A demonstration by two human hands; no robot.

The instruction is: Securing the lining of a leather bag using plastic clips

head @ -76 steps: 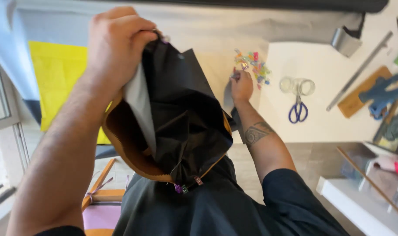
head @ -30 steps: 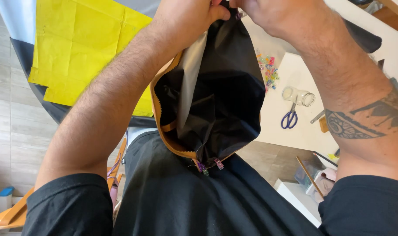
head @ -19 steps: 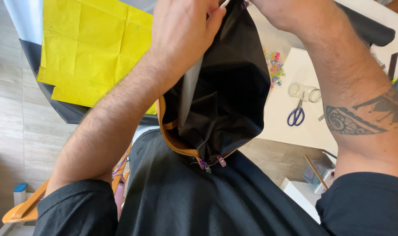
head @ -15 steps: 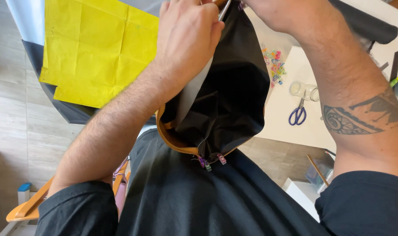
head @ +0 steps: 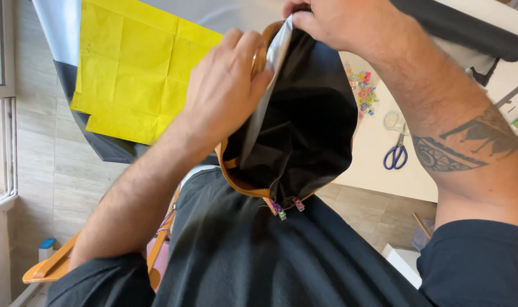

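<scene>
We hold the bag (head: 304, 131) up: right hand (head: 338, 23) pinches its rim, left hand (head: 227, 96) grips the zip edge (mouth spread for access).

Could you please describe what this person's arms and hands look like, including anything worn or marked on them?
Both hands, the left hand and the right hand, are bare, with no gloves or rings visible. The forearms are hairy. The right forearm bears a dark geometric band tattoo. Short dark sleeves cover the upper arms.
</scene>
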